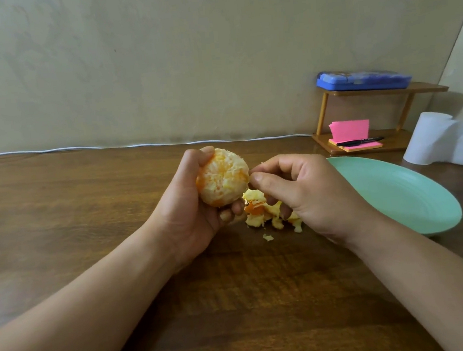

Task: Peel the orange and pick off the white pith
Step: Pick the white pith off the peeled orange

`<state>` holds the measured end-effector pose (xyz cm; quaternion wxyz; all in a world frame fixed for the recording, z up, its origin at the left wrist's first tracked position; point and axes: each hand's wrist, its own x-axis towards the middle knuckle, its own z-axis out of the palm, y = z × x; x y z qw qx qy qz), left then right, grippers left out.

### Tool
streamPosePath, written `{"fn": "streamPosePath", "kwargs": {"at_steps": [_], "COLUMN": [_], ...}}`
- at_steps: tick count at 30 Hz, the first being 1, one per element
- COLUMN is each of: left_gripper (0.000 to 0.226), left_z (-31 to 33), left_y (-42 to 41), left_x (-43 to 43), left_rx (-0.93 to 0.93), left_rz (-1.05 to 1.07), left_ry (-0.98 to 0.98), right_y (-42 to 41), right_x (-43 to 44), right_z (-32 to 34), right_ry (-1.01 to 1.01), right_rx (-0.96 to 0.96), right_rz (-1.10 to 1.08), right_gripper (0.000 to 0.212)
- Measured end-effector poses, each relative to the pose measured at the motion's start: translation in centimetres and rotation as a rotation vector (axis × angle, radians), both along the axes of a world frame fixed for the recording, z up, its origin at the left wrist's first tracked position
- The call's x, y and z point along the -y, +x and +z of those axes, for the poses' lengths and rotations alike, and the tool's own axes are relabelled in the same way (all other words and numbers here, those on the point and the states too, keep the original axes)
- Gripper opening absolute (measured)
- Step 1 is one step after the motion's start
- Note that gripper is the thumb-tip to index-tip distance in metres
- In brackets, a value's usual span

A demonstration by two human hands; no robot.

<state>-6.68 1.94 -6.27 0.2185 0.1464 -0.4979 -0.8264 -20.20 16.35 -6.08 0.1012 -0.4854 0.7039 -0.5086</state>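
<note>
My right hand (305, 191) has its fingers (264, 180) pinched narrow on a wisp of pith (261, 163) at the peeled orange (223, 176), which my left hand (189, 216) grips above the worktop (237, 302). If I tug too hard, a segment's skin may tear; if I squeeze harder, juice may run.

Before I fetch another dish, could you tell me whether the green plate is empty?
Empty: the plate shows bare green; the peel lies on the table.
</note>
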Motion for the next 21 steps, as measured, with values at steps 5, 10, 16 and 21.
{"fn": "streamPosePath", "kwargs": {"at_steps": [5,10,16,21], "left_gripper": [0.047,0.064,0.064,0.062], "left_z": [-0.5,-1.1,-1.2,-1.2], "left_y": [-0.2,-0.6,-0.4,-0.4], "left_x": [0.0,0.3,-0.2,-0.4], "left_rx": [0.028,0.041,-0.001,-0.008], "left_rz": [0.019,0.097,0.17,0.174], "left_ry": [-0.11,-0.183,-0.317,-0.338], "right_y": [-0.1,0.1,0.5,0.8], "right_x": [0.0,-0.2,-0.1,0.1], "right_z": [-0.1,0.0,-0.3,-0.4], "right_ry": [0.015,0.059,0.022,-0.048], "right_rx": [-0.092,-0.234,-0.203,-0.175], "right_rz": [-0.03,-0.08,-0.099,-0.097], "right_gripper": [0.012,0.012,0.009,0.01]}}
